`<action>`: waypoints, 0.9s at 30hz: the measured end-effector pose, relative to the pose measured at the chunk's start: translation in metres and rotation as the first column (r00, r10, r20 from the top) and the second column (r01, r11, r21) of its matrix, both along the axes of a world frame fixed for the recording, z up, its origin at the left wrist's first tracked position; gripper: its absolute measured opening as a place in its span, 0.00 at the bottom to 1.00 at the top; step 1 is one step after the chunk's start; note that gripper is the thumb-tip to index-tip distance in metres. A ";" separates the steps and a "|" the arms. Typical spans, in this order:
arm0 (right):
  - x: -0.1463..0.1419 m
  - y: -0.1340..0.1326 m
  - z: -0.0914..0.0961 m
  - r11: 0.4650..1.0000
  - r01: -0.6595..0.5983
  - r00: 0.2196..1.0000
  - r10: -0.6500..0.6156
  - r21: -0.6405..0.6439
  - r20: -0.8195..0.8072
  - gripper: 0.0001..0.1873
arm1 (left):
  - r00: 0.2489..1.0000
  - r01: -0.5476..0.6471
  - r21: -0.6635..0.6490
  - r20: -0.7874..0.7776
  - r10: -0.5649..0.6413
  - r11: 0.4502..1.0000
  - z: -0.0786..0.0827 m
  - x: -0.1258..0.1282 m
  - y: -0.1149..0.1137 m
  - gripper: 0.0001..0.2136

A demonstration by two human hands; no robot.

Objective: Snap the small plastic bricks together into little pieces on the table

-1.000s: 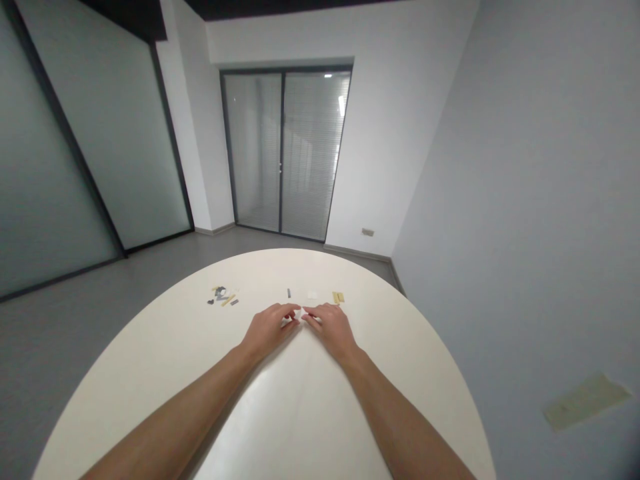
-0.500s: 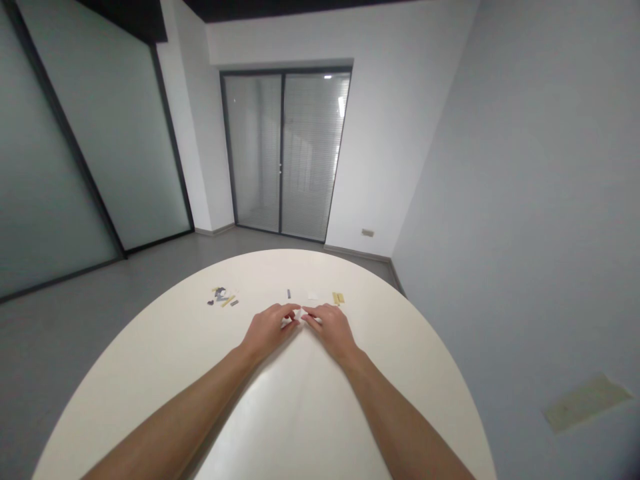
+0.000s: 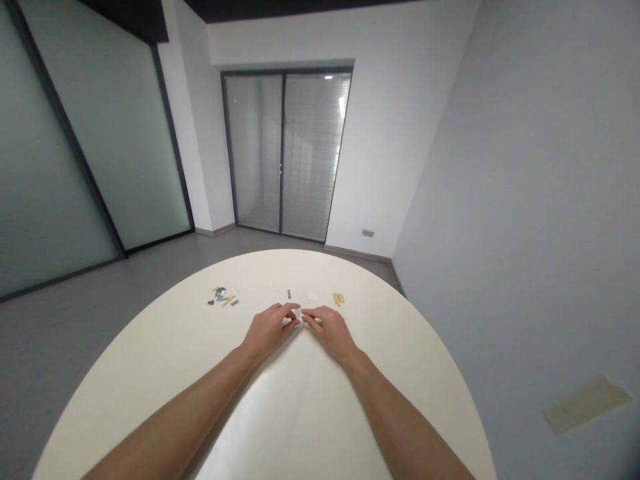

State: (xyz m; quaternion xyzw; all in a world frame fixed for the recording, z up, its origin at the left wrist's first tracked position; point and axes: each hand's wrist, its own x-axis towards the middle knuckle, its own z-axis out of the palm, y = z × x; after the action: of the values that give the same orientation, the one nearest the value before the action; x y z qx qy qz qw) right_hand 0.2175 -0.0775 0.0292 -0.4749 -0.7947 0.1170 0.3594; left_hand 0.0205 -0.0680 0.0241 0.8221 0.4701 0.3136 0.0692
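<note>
At the middle of the table, the thumb and fingers of my left hand [image 3: 270, 330] are closed around a small white piece [image 3: 299, 313]. My right hand [image 3: 331, 328] meets it from the right, thumb and forefinger pinched together at the edge of the white piece. Whether the right fingertips grip it or only touch it is too small to make out. Just beyond the hands lie a small dark grey strip [image 3: 289, 293] and a flat white piece [image 3: 313, 297] that barely stands out from the tabletop. Some flat yellow pieces [image 3: 339, 299] sit beyond my right hand.
A loose pile of small grey, yellow and white pieces [image 3: 221, 294] lies at the far left of the round white table [image 3: 300, 413]. Past the table's far edge are a glass door [image 3: 283, 153] and a grey floor. A wall [image 3: 540, 200] rises on the right.
Less of the white piece shows between the hands now, and it looks turned more upright. The fingers have shifted slightly, while the arms and the pieces on the table stay put.
</note>
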 end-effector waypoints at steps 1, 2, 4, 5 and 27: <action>0.000 0.000 0.000 1.000 -0.008 1.000 0.008 -0.006 -0.009 0.12 | 1.000 -0.004 -0.004 -0.003 0.004 1.000 0.000 0.000 0.000 0.14; -0.001 0.000 -0.001 1.000 -0.016 1.000 0.015 -0.011 -0.024 0.12 | 1.000 -0.009 -0.004 -0.005 0.009 1.000 -0.001 -0.001 0.000 0.14; -0.001 -0.001 -0.001 0.999 -0.031 0.998 0.030 -0.021 -0.063 0.13 | 1.000 -0.014 -0.002 -0.005 0.014 1.000 -0.001 -0.001 0.000 0.14; -0.002 -0.001 -0.002 0.999 -0.041 0.996 0.039 -0.026 -0.083 0.14 | 1.000 -0.011 -0.003 -0.002 0.011 1.000 -0.001 -0.001 0.000 0.14; -0.003 0.005 -0.006 0.992 -0.086 0.926 0.046 -0.092 -0.375 0.12 | 0.998 0.013 -0.015 0.054 -0.012 1.000 -0.001 -0.001 -0.001 0.13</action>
State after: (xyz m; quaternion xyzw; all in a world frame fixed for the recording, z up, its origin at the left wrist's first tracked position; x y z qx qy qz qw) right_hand 0.2141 -0.0724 0.0232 -0.4357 -0.7204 0.2593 0.4733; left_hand 0.0198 -0.0686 0.0229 0.8159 0.4652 0.3315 0.0899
